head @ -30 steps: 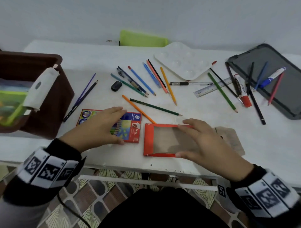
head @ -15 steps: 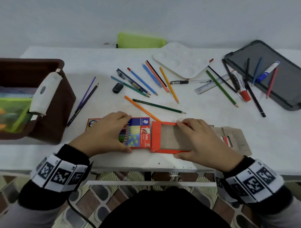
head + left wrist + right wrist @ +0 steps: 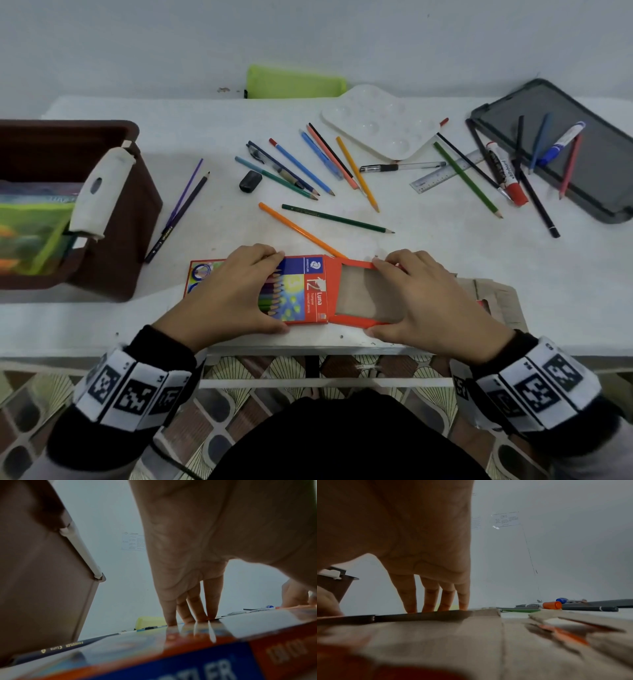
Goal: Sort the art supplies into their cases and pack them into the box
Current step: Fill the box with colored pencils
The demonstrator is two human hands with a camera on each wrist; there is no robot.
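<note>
Your left hand [image 3: 228, 291] is spanning the printed red-and-blue cardboard pencil sleeve [image 3: 301, 289], fingers over its far edge and thumb on its near edge, gripping it across its width. Your right hand [image 3: 423, 301] is holding the red cardboard tray [image 3: 349, 320] the same way, fingertips [image 3: 410, 609] on the far rim, thumb at the near rim. The tray is lying just right of the sleeve, its end meeting the sleeve's mouth, and it is showing bare brown card, so I judge it empty.

Keep the tray square to the sleeve; a skewed corner will probably jam or crease the thin card.

The sleeve is sitting close to the near edge of the white surface [image 3: 445, 246], so be pushing sideways, not toward yourself. The orange pencil [image 3: 301, 230] is ending just beyond the sleeve, and the brown box [image 3: 133, 219] is standing well left of it.
</note>
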